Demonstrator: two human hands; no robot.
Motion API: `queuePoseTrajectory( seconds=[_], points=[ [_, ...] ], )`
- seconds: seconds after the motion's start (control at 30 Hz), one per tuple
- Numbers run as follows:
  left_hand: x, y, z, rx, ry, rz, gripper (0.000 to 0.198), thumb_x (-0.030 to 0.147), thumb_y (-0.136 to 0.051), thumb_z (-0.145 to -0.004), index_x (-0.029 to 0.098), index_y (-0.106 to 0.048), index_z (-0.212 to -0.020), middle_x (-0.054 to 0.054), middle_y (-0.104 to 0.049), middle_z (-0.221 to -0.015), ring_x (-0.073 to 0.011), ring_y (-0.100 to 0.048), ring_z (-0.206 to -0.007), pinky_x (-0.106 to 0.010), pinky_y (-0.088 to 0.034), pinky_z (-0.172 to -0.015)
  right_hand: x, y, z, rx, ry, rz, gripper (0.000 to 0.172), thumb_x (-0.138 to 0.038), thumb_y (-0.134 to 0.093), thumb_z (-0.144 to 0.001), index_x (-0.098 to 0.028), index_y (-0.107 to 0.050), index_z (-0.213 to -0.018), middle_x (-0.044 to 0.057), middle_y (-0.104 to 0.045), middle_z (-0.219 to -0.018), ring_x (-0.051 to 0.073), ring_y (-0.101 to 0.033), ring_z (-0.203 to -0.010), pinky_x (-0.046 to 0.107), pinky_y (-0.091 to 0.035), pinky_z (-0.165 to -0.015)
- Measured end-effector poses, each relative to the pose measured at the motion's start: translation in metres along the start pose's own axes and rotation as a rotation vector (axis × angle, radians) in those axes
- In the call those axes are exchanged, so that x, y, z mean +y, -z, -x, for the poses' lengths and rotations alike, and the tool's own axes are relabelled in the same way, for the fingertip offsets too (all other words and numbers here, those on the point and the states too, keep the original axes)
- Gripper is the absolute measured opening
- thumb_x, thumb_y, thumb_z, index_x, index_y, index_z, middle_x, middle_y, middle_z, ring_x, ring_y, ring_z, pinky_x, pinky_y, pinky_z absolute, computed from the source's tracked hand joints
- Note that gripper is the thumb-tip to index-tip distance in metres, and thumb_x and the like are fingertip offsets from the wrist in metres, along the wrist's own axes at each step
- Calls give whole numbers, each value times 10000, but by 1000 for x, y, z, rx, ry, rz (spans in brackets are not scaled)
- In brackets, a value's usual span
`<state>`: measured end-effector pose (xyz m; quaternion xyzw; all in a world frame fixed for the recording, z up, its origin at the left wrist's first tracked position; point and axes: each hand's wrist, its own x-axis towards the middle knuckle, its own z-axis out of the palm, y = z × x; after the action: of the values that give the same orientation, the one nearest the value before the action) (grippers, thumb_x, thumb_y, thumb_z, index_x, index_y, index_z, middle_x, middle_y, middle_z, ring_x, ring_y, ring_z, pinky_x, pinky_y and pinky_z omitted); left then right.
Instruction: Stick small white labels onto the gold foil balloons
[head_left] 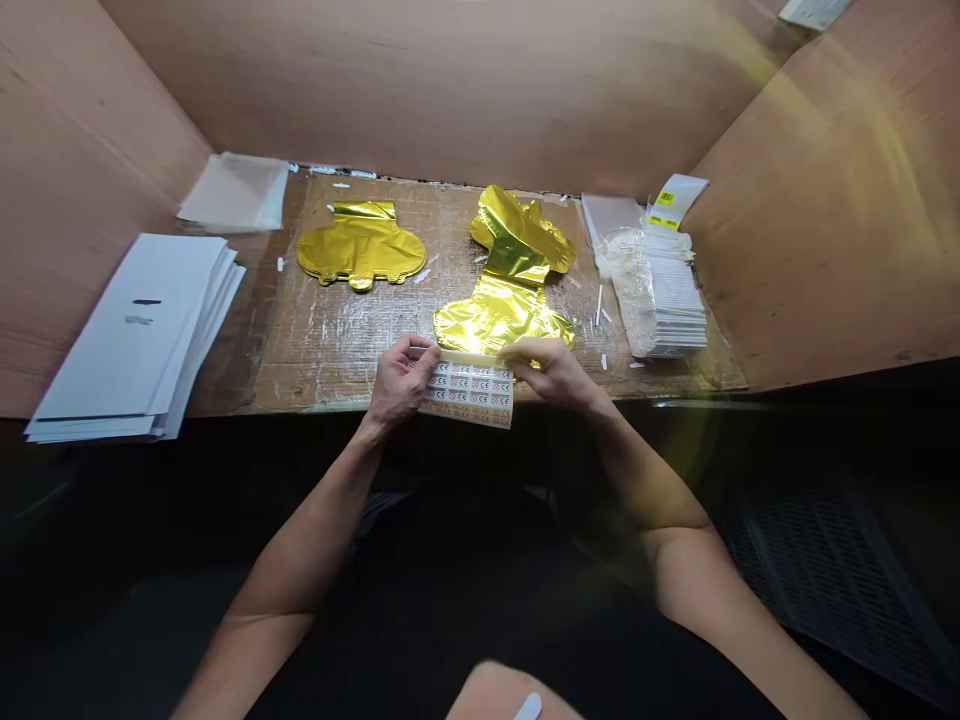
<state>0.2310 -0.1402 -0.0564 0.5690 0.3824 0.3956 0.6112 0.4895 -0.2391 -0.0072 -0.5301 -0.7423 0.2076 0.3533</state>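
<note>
A sheet of small printed stickers (471, 393) with CE marks hangs between my hands at the table's front edge. My left hand (403, 380) pinches its upper left corner between thumb and fingers. At the upper right, my right hand (551, 368) has its fingers closed on the sheet's edge. Just behind the sheet, shiny gold foil balloons (499, 308) lie flat and partly overlap, reaching toward the back of the table. Another flat pile of gold foil balloons (361, 245) rests to the left, apart from my hands.
White card sheets (135, 330) are stacked at the left edge, with clear plastic bags (236, 192) behind them. On the right stands a packed bundle of white cards (679, 300) beside a yellow-marked strip (675, 200). Wooden walls enclose the cardboard-covered table (300, 350).
</note>
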Motion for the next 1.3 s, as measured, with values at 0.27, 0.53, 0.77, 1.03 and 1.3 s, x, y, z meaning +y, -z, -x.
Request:
queuePoseTrajectory(
  seconds=[0.27,0.53,0.77,1.03,1.3],
  points=[
    [-1,0,1,-10,20,23,426,569,-839,-840,192,-648,-894,21,-624,-669,-116,-577,-502,-218,-476,-453,2,-1,2,-41,273,313,179,-224,-534,-1089,-220,-712,-1103,111,-724,-1081,216,-658,-945,350,-559,-825],
    [1,1,4,0,34,7,414,557,-841,-836,190,-662,-904,12,-639,-668,-128,-594,-517,-228,-483,-454,7,-7,5,-11,341,420,205,-185,-532,-1079,-227,-717,-1156,104,-739,-1088,215,-653,-940,361,-544,-810],
    [4,3,6,0,69,35,445,583,-852,-792,194,-646,-862,27,-611,-616,-116,-556,-473,-221,-436,-426,2,-7,9,-30,388,471,228,-186,-563,-1068,-268,-751,-1169,88,-753,-1079,219,-634,-906,394,-496,-791],
    [7,8,7,-23,142,99,517,628,-886,-728,203,-628,-868,21,-630,-621,-133,-571,-479,-254,-480,-445,4,-18,12,-41,321,324,174,-244,-569,-1078,-245,-733,-1136,98,-760,-1058,217,-661,-907,393,-519,-806],
    [5,16,7,-19,-137,-265,326,522,-721,-938,199,-691,-960,-36,-719,-795,-177,-652,-650,-289,-524,-588,-1,-28,9,-3,-274,-403,340,-422,-758,-954,-195,-692,-1198,20,-713,-879,161,-659,-763,289,-547,-690]
  ],
)
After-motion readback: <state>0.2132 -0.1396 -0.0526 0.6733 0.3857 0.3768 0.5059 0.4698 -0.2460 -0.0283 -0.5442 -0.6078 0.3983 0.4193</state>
